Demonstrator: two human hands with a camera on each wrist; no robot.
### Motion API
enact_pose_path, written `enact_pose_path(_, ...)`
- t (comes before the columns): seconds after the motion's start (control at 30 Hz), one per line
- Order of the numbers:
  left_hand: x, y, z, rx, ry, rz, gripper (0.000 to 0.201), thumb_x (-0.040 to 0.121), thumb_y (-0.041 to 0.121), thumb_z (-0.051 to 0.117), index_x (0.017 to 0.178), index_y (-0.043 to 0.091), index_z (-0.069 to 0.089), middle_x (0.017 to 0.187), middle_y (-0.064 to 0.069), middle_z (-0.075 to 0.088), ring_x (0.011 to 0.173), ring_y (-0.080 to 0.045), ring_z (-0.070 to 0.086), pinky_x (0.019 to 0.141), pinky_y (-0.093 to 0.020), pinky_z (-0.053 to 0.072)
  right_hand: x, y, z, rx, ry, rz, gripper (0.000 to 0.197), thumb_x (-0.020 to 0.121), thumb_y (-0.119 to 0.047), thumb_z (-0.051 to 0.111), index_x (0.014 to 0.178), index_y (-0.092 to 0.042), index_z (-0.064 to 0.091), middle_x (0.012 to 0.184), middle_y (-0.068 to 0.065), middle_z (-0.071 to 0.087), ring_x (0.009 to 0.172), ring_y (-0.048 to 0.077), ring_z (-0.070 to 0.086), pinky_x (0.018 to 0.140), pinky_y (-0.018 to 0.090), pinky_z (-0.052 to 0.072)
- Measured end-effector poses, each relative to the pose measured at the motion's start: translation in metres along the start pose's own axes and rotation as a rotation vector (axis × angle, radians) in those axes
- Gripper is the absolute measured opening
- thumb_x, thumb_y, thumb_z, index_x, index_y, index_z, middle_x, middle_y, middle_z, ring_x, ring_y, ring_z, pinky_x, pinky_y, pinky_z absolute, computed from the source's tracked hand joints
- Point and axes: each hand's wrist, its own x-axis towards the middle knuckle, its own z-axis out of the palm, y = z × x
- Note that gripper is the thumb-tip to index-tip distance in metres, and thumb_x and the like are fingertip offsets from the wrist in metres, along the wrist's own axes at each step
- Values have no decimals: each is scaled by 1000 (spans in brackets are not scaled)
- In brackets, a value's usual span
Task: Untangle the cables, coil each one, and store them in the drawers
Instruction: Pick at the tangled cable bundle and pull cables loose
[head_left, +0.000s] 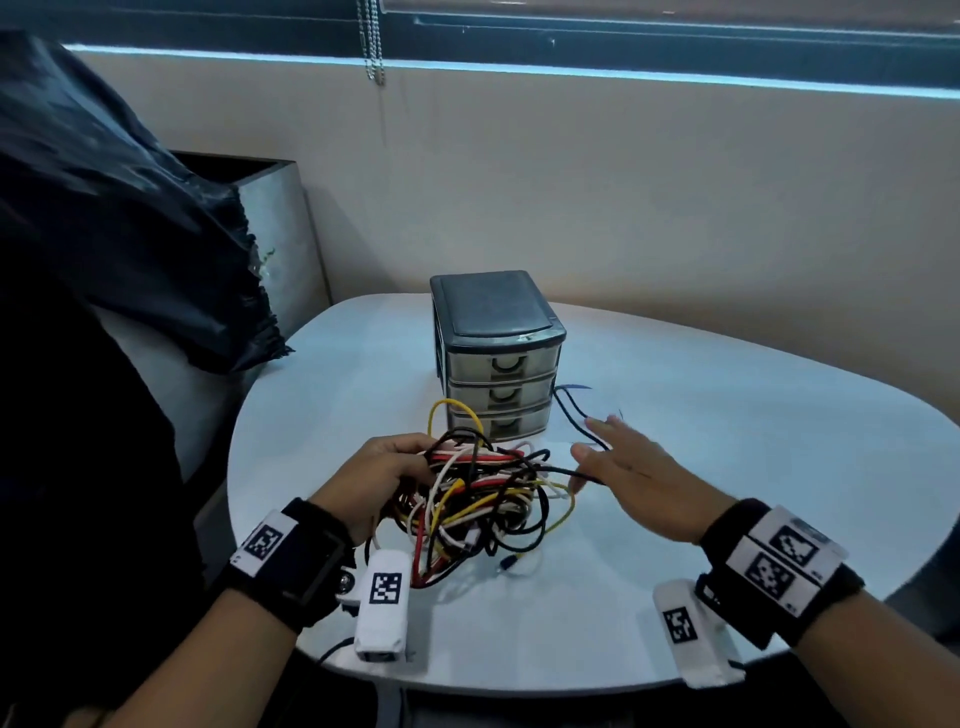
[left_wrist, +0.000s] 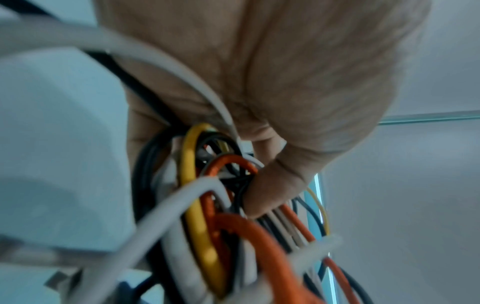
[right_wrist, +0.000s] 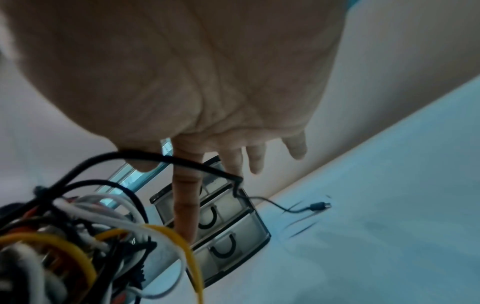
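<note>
A tangle of black, white, yellow and red cables (head_left: 483, 499) lies on the white table (head_left: 701, 441) in front of a small grey drawer unit (head_left: 493, 358) whose three drawers are shut. My left hand (head_left: 410, 460) grips the tangle's left side, fingers and thumb curled round several strands (left_wrist: 207, 216). To the right, my right hand (head_left: 613, 454) hovers flat with straight fingers. A black cable (right_wrist: 197, 164) runs from the tangle across the gap between its thumb and index finger. That cable's plug (right_wrist: 318, 206) lies on the table right of the drawers (right_wrist: 228, 236).
A dark plastic sheet (head_left: 104, 234) drapes over a grey metal bin (head_left: 283, 228) beside the table's left edge. A beige wall stands close behind the drawers, and a bead chain (head_left: 374, 47) hangs from the window. Bare tabletop spreads out to the right.
</note>
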Motion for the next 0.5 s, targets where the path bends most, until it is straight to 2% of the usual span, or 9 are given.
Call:
enact_pose_path(0.03, 1, -1, -2, -8, 9, -11, 41, 78, -16, 44, 74, 10, 76, 65, -14, 62, 40, -18, 52, 38, -20, 44, -1, 1, 0, -15, -2, -23, 60, 92, -67, 27, 85, -32, 75, 148, -28, 18, 146, -6, -2, 122, 40, -6)
enact_pose_path(0.1, 2, -3, -6, -28, 25, -31, 36, 75, -14, 45, 77, 7, 74, 70, -17, 63, 45, -22, 54, 40, -21, 46, -7, -2, -6, 48, -6, -45, 60, 89, -67, 29, 82, -28, 74, 147, -31, 20, 144, -10, -2, 121, 37, -9)
enact_pose_path(0.17, 3, -4, -8, -37, 44, -49, 33, 71, -12, 45, 77, 6, 73, 73, -18, 63, 49, -25, 55, 42, -22, 46, -13, -7, -15, 105, 31, -92, 46, 93, -57, 44, 77, -23, 71, 141, -26, 46, 140, -8, 26, 120, 35, 13)
enact_pose_path(0.2, 4, -4, -8, -37, 50, -55, 33, 70, -12, 46, 76, 6, 73, 73, -18, 63, 49, -26, 55, 42, -22, 46, -14, -9, -20, 121, 89, -126, 38, 94, -48, 52, 74, -20, 69, 123, -21, 64, 127, -4, 47, 112, 35, 29)
enact_pose_path(0.23, 5, -5, -8, -37, 58, -63, 33, 70, -12, 46, 75, 6, 73, 72, -18, 63, 49, -26, 56, 42, -22, 46, -15, -10, -24, 134, 151, -161, 32, 94, -40, 58, 72, -19, 68, 99, -15, 71, 105, 3, 60, 99, 34, 41)
enact_pose_path(0.27, 6, -6, -9, -39, 63, -72, 32, 71, -12, 45, 74, 5, 73, 72, -18, 64, 48, -25, 56, 41, -22, 46, -15, -10, -28, 145, 201, -182, 27, 93, -33, 62, 72, -19, 69, 81, -10, 71, 85, 7, 63, 84, 33, 45)
enact_pose_path(0.33, 7, -8, -8, -39, 59, -92, 31, 72, -11, 47, 78, 4, 73, 74, -18, 65, 49, -25, 57, 41, -22, 46, -14, -11, -35, 157, 247, -193, 19, 92, -22, 66, 74, -18, 71, 66, -11, 66, 66, 5, 57, 67, 20, 44)
enact_pose_path(0.4, 8, -10, -7, -36, 39, -110, 29, 75, -9, 50, 89, 2, 73, 78, -19, 67, 50, -25, 59, 43, -23, 48, -11, -11, -40, 122, 259, -196, 14, 91, -20, 68, 78, -20, 75, 70, -14, 68, 68, 3, 58, 64, 13, 42)
enact_pose_path(0.5, 11, -11, -5, -36, 3, -135, 28, 81, -6, 54, 100, 2, 73, 82, -20, 69, 51, -24, 61, 45, -24, 50, -3, -11, -43, 98, 249, -185, 11, 90, -24, 69, 81, -24, 77, 79, -9, 71, 78, 7, 62, 69, 18, 44)
